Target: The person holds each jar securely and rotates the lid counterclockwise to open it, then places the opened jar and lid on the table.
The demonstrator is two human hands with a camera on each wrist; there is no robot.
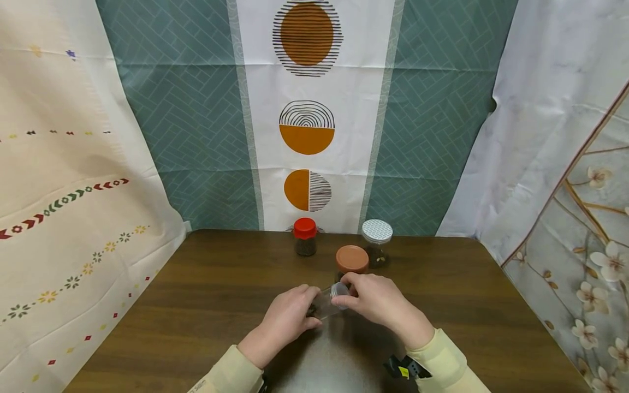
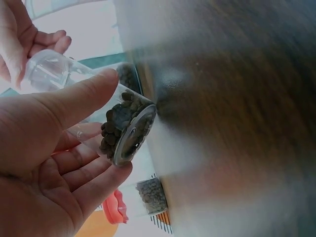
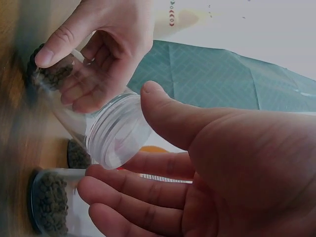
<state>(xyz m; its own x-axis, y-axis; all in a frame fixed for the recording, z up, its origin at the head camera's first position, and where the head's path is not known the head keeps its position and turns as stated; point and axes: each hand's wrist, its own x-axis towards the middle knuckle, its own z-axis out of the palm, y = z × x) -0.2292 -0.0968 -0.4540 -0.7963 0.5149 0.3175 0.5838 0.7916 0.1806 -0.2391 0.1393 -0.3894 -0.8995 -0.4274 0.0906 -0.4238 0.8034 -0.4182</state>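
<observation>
A clear jar (image 1: 326, 303) with brown beans or pellets in its lower end is tilted over the table, its base (image 2: 136, 136) low near the tabletop. My left hand (image 1: 287, 316) grips its body near the base, the thumb along one side and the fingers under the other. At the ridged, translucent mouth end (image 3: 118, 131), my right hand (image 1: 378, 300) holds the rim between thumb and fingers. Whether a clear lid covers that end, I cannot tell. Just behind the right fingers stands a jar with an orange-brown lid (image 1: 352, 258).
A red-lidded jar (image 1: 305, 237) of dark grains stands toward the back of the brown wooden table (image 1: 221, 284). To its right is a jar with a patterned white lid (image 1: 377, 231). Fabric (image 1: 196, 109) hangs behind the table and at both sides.
</observation>
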